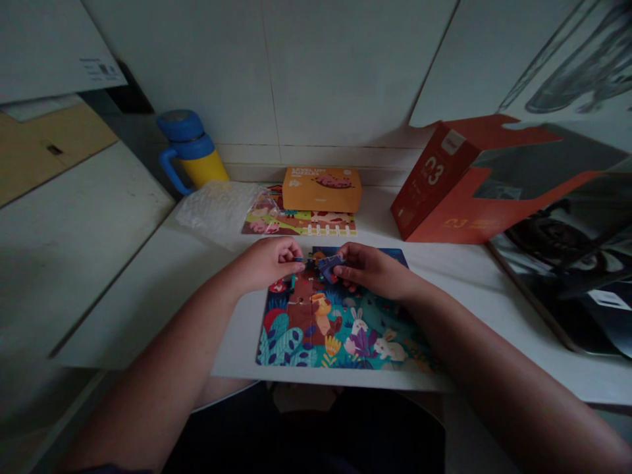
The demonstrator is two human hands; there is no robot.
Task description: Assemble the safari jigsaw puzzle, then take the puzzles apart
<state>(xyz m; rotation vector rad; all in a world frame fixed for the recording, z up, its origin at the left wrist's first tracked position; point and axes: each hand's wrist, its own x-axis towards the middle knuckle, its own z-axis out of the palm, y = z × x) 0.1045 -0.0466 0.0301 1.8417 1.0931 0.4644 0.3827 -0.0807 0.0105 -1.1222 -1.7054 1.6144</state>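
Note:
A jigsaw puzzle [345, 329] with rabbits, a brown animal and leaves lies on the white table in front of me. Over its upper left part, my left hand [274, 263] is closed, with a small dark puzzle piece [299, 260] pinched at the fingertips. My right hand [370, 266] grips a dark blue puzzle piece [328, 265] between thumb and fingers, just right of the left hand. The two pieces are apart. My hands hide some of the puzzle's upper edge.
An orange puzzle box [322, 189] rests on a second puzzle picture [330, 224] at the back. Bubble wrap [222, 207] and a blue-yellow jug [195, 155] stand to the left. A large red-orange box [444, 191] and a dark tray [543, 296] are at the right.

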